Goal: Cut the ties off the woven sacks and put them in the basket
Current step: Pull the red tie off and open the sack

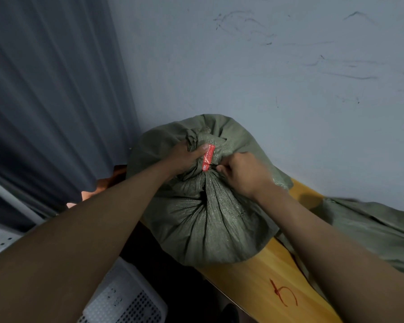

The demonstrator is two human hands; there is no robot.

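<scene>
Can't really tell what my right hand (239, 174) is holding, the curled fingers cover whatever's at the neck of the sack (203, 206). My left hand (184, 157) hides part of the red tie tag (208, 157), and its print is too small to read. The second sack (371, 229) runs off the right edge, the white basket (126, 304) is cut off at the bottom, and something orange (107, 183) is mostly hidden behind my left arm
</scene>
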